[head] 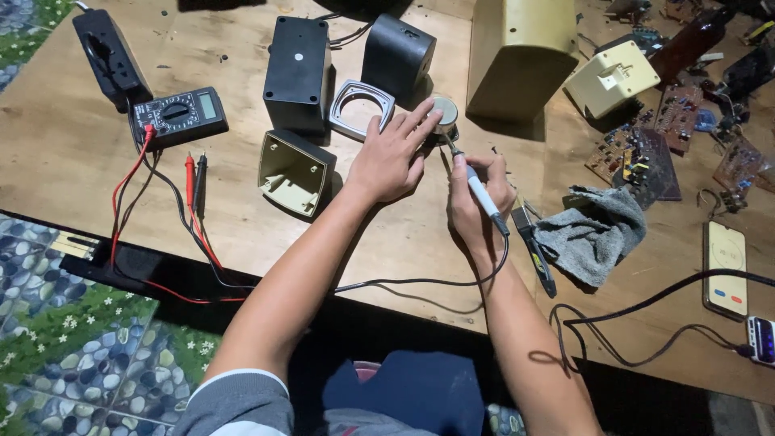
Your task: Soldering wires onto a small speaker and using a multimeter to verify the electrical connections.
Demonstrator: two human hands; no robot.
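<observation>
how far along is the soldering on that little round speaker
Done: the cases are apart, with the cream plastic shell and grey square frame lying loose on the wooden table. In hand: the left hand steadies the small round speaker driver while the right hand holds the white-handled soldering iron to it. Left: the parts are not yet reassembled.
</observation>
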